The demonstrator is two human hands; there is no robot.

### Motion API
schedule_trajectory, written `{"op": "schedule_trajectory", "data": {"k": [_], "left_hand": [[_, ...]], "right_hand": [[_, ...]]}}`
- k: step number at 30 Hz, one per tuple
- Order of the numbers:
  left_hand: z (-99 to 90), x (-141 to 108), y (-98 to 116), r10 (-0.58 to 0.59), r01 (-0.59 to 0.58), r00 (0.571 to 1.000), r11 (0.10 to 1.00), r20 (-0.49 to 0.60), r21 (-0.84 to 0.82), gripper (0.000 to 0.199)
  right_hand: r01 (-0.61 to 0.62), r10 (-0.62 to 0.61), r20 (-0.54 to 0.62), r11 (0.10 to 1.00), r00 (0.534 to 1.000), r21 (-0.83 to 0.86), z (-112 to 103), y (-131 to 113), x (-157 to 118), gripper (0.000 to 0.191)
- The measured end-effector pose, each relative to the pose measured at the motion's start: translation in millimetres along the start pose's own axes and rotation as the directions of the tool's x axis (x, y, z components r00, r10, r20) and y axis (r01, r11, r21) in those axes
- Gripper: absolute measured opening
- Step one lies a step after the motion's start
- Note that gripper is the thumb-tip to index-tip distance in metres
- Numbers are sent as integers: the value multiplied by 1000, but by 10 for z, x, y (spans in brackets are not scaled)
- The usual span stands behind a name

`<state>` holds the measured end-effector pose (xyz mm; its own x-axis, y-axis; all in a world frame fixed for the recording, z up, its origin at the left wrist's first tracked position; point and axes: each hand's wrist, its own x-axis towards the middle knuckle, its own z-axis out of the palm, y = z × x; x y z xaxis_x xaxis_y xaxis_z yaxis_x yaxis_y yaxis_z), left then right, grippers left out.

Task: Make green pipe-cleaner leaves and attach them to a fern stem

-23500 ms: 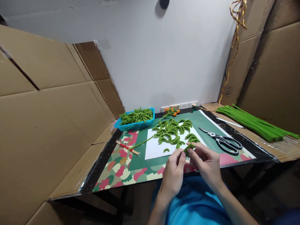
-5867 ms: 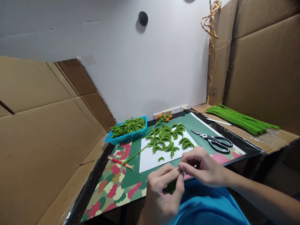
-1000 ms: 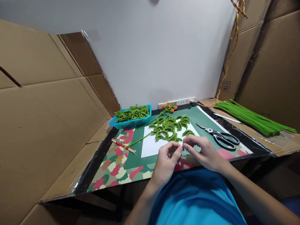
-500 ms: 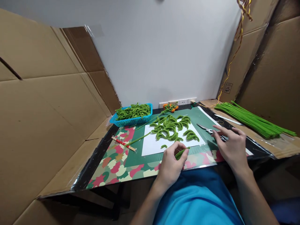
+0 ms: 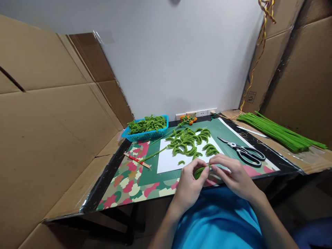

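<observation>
Left hand [image 5: 190, 183]: mine, fingers curled narrow around a green stem [image 5: 199, 171] — it sits pinched at my fingertips, just past the near edge of the white sheet [image 5: 168, 160].
Right hand [image 5: 234, 174]: mine, thumb and forefinger closed on the stem's right end, touching my left fingertips.
Stem: short, fuzzy, bent, held just above the mat [image 5: 145, 176], nearer me than the sheet.
Curls [image 5: 190, 143]: a heap of green bent pieces lying on the far half of the sheet; one small piece [image 5: 181, 162] lies alone at the sheet's middle.
Scissors [image 5: 243, 152]: right of the sheet, flat on the mat, blades shut — well apart from my right hand.
Basket [image 5: 145, 133]: blue, full of green pieces, beyond the sheet's far left corner.
Stick [image 5: 137, 160]: red and pale, left of the sheet.
Straight stems [image 5: 280, 131]: a long green bundle far right of the sheet, on cardboard.
</observation>
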<state>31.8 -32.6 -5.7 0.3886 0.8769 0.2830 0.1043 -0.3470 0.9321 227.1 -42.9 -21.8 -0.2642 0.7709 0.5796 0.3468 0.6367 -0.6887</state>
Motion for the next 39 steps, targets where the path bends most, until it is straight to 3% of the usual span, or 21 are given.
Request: {"op": "schedule_trajectory", "data": {"k": [7,11,15,19,22,26,29,31,34,39], "left_hand": [[-26,2,-2,-14,18,998,998,61,-67,19],[-46,-23,-9,-9,13,998,997,55,-75,20],[-26,-52,-16,-7,11,998,998,59,-57,20],[46,-51,3,78,-76,997,993,-10,91,16],[103,-30,14,145,-125,985,971,-89,202,15],[126,-24,8,-45,45,995,999,-86,-3,25],[115,-42,21,-161,147,986,964,-44,-221,32],[118,-56,45,-199,180,980,937,-32,-300,34],[149,-73,82,-230,207,973,907,-21,-366,38],[214,-90,98,-249,214,968,886,-32,-411,41]], "right_hand": [[-70,70,-17,997,997,40,74,-12,-21,29],[-162,167,4,955,986,250,115,-13,-8,36],[-266,278,43,847,960,459,151,9,26,42],[-299,348,34,748,937,592,190,18,49,46],[-314,386,8,737,923,599,185,-20,49,45],[-292,376,-105,842,921,454,98,-83,40,41],[-223,315,-285,923,905,313,-1,-91,36,41],[-206,297,-317,934,901,291,-48,-81,34,40],[-182,319,-309,898,896,401,-42,-58,34,37],[-135,405,-290,752,867,645,115,-19,39,31]]}}
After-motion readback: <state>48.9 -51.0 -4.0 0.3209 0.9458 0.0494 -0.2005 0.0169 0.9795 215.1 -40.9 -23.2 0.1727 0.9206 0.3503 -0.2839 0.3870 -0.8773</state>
